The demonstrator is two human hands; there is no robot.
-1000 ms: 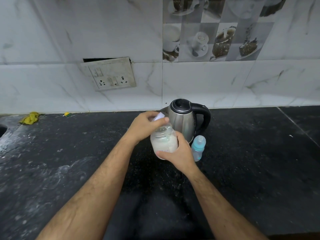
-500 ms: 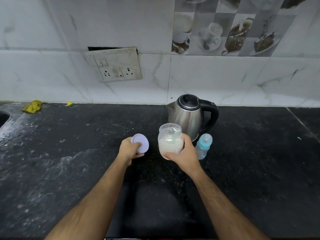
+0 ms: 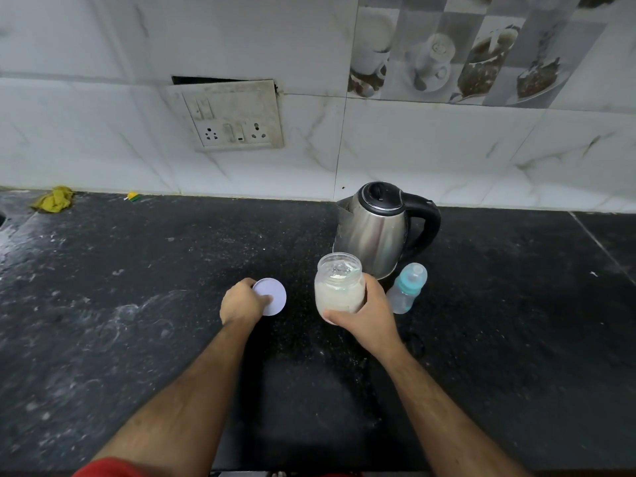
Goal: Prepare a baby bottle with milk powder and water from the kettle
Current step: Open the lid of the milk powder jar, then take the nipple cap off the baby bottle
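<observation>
Kitchen desk (image 3: 137, 339), black stone w/ pale powdery smears, seen from above. At centre frame, the right hand (image 3: 370, 315) grips a clear jar (image 3: 339, 287) of off-white milk powder, fingers curled round its lower half; jar upright, mouth uncovered, approx. two-thirds full. Can't tell whether its base touches the desk. Left of it, the left hand (image 3: 241, 304) holds the jar's round white lid (image 3: 272, 297) by its near edge, thumb on the flat face; lid is low over the desk, well clear of the jar mouth.

Just behind the jar, centre-right: steel kettle (image 3: 375, 232) w/ black lid and black handle turned to the right of the frame, spout to the left. Just right of the jar and in front of the kettle stands a small baby bottle (image 3: 406, 287), clear body, teal collar, clear cap on; it is close to the right hand but not touching it.

Upper half of frame: white marbled wall tiles, a grimy switch-and-socket plate (image 3: 234, 118) at upper centre-left, coffee-cup picture tiles (image 3: 464, 53) at upper right. Far left, by the wall: a crumpled yellow rag (image 3: 53, 199) and a small yellow-green scrap (image 3: 132, 196). A bit of red cloth (image 3: 110, 468) shows at the bottom edge.
</observation>
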